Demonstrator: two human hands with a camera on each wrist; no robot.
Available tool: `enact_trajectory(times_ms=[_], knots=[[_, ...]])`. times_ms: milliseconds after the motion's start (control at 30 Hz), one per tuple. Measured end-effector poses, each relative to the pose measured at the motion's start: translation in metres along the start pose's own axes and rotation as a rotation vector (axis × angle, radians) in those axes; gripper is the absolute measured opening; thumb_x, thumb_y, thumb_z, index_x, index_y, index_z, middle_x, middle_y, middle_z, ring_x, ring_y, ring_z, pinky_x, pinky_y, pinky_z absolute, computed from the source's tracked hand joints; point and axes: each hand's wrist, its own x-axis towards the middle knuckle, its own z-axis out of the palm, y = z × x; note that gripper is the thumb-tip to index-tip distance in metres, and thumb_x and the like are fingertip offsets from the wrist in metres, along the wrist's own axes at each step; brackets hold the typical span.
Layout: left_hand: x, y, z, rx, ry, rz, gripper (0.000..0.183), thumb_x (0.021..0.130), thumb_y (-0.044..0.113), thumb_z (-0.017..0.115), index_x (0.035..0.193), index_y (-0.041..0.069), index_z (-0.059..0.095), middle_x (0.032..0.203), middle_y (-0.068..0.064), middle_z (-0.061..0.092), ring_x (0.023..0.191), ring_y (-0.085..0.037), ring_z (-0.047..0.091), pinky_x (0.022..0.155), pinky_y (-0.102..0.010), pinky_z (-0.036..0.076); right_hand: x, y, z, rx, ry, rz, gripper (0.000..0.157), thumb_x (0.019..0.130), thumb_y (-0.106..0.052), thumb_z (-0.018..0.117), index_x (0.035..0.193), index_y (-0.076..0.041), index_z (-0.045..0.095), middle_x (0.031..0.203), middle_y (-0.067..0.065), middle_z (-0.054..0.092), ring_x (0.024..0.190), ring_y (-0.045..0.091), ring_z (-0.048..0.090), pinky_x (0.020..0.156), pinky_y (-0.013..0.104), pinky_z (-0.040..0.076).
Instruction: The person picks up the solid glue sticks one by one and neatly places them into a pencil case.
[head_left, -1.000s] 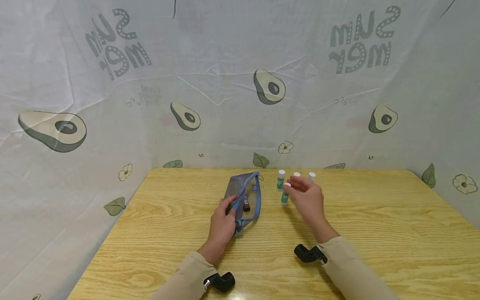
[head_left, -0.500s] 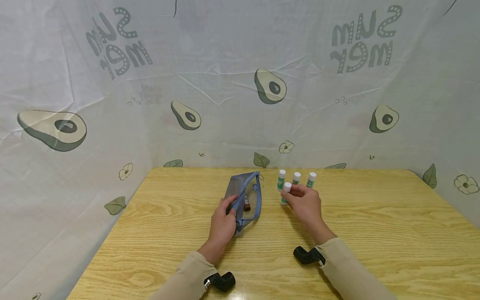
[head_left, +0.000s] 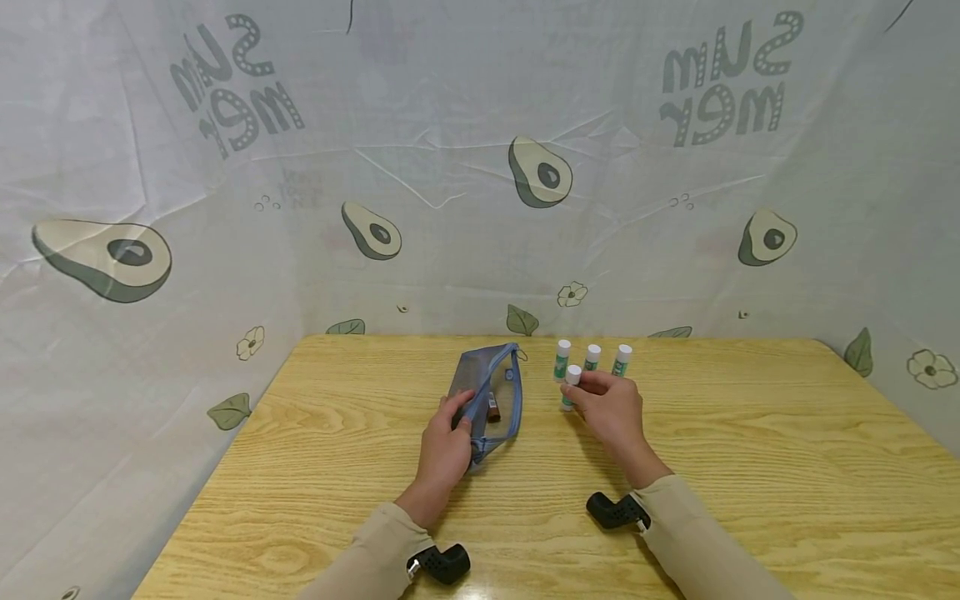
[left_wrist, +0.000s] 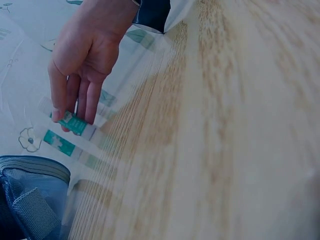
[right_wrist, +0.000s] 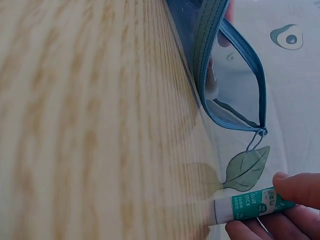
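My left hand (head_left: 444, 446) holds the near left side of a blue zip pouch (head_left: 470, 375), which lies on its side with its mouth gaping to the right. Inside it, a small dark brown item (head_left: 492, 408) with a pale label shows through the opening. To the right of the pouch, my right hand (head_left: 613, 414) pinches an upright glue stick (head_left: 573, 374) between thumb and fingers. Its green label and white base (right_wrist: 224, 212) show in the right wrist view, close to the tabletop. In the left wrist view the same glue stick (left_wrist: 74, 123) crosses the fingertips.
Three more glue sticks stand upright just behind the right hand: one at left (head_left: 562, 360), one in the middle (head_left: 592, 357), one at right (head_left: 622, 360). The wooden table (head_left: 750, 433) ends at a printed curtain (head_left: 450, 283) at the back and sides.
My right hand's fingers have come down and closed around the front glue stick, uncovering the ones behind. The left hand and pouch have stayed in place.
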Motion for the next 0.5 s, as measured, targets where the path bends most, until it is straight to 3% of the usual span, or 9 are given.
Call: enact_trajectory(times_ms=[500], knots=[[-0.0002,0.001,0.0001,0.011,0.003,0.007,0.047,0.107,0.002,0.046,0.151,0.011,0.06,0.168,-0.019,0.043,0.166,-0.038,0.018,0.131,-0.061,0.024,-0.0003,-0.0018,-0.0006,-0.04,-0.01,-0.031,0.036,0.1,-0.016,0.075,0.129,0.006,0.072,0.126,0.028,0.074,0.101,0.031,0.077,0.073,0.02,0.059]])
